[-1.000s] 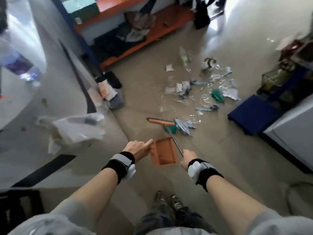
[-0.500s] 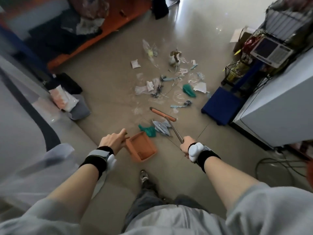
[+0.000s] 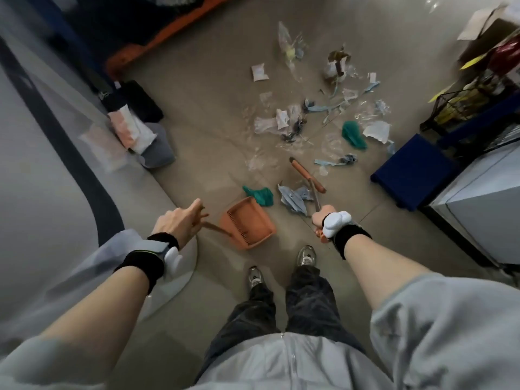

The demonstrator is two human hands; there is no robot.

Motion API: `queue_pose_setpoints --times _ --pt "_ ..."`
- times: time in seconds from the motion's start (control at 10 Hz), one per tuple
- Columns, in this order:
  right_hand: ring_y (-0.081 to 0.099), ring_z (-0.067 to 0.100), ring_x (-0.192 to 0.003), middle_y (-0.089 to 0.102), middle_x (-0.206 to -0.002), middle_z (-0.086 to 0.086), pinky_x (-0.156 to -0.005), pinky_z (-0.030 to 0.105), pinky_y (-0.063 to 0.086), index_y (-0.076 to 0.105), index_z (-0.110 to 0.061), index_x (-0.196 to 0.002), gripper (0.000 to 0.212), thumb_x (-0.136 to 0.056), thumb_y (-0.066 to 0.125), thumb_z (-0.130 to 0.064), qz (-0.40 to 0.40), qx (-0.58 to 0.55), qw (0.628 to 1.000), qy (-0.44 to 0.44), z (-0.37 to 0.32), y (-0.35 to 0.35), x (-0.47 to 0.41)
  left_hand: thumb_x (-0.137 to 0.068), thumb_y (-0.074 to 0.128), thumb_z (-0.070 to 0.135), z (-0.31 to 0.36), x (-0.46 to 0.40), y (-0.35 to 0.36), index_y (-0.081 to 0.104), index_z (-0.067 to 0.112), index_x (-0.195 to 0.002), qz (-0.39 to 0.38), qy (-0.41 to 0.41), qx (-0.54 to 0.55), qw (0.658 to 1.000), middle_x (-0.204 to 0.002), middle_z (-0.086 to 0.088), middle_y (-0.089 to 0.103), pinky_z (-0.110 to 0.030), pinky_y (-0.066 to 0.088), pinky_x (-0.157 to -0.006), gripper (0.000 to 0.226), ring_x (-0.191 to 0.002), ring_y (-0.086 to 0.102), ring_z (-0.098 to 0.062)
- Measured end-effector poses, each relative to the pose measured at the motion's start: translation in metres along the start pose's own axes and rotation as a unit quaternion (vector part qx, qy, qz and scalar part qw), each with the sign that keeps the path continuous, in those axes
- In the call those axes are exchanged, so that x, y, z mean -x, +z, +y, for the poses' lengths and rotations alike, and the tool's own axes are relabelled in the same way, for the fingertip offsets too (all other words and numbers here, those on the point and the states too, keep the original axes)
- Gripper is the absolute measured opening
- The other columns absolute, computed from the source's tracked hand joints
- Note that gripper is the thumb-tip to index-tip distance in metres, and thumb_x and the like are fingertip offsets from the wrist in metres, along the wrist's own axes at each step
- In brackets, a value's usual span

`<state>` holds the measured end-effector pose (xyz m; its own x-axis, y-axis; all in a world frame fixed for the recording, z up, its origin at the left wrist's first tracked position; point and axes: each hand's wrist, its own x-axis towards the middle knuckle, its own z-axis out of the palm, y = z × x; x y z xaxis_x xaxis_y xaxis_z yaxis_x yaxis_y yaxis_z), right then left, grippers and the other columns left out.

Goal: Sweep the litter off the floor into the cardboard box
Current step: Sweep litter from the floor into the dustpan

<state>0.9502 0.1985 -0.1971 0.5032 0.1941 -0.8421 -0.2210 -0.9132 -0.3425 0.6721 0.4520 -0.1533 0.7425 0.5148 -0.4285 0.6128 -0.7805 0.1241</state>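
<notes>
— Beside the shoes, what's held?
— Left hand point(image 3: 180, 223) grips the orange dustpan point(image 3: 247, 223) handle; right hand point(image 3: 322, 219) clasps the broom point(image 3: 308, 174).
— And the litter point(image 3: 292, 122)?
— Scattered ahead; green scrap point(image 3: 260, 195) touches the dustpan's mouth.

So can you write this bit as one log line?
left hand: holds dustpan | right hand: grips broom | litter: on floor

Litter point(image 3: 315, 114) of clear plastic wrap, white paper scraps, blue strips and green crumpled pieces lies scattered across the tan floor. An open cardboard box point(image 3: 489, 32) sits at the far right, partly cut off.
</notes>
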Motion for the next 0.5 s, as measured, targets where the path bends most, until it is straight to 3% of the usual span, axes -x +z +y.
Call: queue_pose_setpoints --times 0.3,0.5 --pt "0.053 0.019 -0.056 0.051 -0.071 0.008 -0.051 0.026 0.048 0.044 -0.008 -0.102 0.008 -0.094 0.046 -0.010 -0.054 -0.052 0.996 0.043 0.002 0.004 -0.043 -0.094 0.048 0.042 0.041 -0.046 0.019 0.036 0.024 -0.119 -0.027 -0.001 -0.042 0.999 -0.095 -0.014 0.066 -0.038 0.043 -0.063 0.033 -0.085 0.064 -0.040" --pt "0.053 0.019 -0.060 0.049 -0.072 0.006 -0.062 0.031 0.051 0.043 -0.008 -0.102 0.006 -0.096 0.045 -0.010 -0.084 -0.055 0.995 0.006 0.001 0.038 -0.039 -0.094 0.048 0.044 0.069 -0.078 0.011 0.036 0.023 -0.119 -0.009 -0.016 0.008 1.000 -0.098 -0.018 0.064 -0.040 0.044 -0.067 0.035 -0.088 0.062 -0.043"
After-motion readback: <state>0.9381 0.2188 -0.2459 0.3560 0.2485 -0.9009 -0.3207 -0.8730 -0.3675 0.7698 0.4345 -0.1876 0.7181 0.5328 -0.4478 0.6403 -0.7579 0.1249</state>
